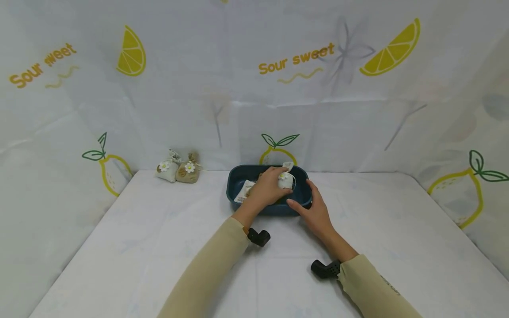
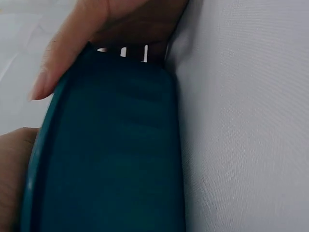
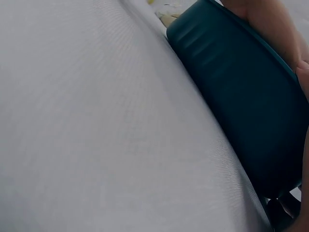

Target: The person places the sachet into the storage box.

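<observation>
My left hand (image 1: 267, 187) reaches over the dark teal basin (image 1: 274, 211) and pinches a small white drawstring pouch (image 1: 286, 181) with a daisy on it. The pouch is over the basin's right half. With thumb and fingers, my right hand (image 1: 318, 217) grips the basin's right front corner; in the left wrist view its thumb (image 2: 53, 72) lies along the rim. Inside the basin, on the left, lies a white pouch with dark printing (image 1: 241, 192), partly hidden by my left hand. The basin's outer wall (image 3: 241, 92) fills much of the right wrist view.
A white pouch with a daisy (image 1: 167, 171) and a tan pouch with a daisy (image 1: 188, 172) stand side by side at the back left of the white-covered table (image 1: 159, 238). Behind rises a white cloth (image 1: 179, 110) printed with lemons.
</observation>
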The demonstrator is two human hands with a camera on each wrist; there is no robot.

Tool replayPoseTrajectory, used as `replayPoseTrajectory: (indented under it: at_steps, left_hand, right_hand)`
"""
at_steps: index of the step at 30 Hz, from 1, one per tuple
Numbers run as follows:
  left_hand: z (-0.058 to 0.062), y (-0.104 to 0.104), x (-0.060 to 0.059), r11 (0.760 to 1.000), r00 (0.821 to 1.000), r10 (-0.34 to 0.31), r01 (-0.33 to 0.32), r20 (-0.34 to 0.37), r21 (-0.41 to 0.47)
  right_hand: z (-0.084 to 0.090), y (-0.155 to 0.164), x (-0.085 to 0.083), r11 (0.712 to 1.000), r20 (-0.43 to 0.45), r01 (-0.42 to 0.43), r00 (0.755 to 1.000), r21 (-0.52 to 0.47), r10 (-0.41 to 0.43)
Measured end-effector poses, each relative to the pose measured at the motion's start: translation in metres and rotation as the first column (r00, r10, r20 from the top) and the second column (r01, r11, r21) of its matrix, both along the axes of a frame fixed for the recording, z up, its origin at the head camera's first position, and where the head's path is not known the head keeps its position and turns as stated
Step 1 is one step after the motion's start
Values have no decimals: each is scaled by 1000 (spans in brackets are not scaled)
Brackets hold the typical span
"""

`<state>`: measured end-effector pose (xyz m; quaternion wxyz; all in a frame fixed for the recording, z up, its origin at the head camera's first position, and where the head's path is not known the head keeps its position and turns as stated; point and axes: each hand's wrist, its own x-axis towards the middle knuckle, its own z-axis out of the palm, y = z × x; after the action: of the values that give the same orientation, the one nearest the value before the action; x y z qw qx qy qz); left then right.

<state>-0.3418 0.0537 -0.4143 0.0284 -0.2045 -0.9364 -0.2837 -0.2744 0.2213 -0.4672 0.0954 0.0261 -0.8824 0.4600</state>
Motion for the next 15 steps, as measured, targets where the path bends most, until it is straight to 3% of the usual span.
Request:
replayPoseTrajectory:
  at_steps: [9, 15]
  left_hand:
    - [0, 11, -5, 983, 999, -40, 43, 25, -180]
    - [-1, 10, -3, 980, 994, -65, 79, 83, -182]
  right_hand:
    - [3, 0, -1, 1000, -12, -4, 1000, -8, 3]
    - [1, 1, 0, 1000, 2, 0, 1000, -5, 0]
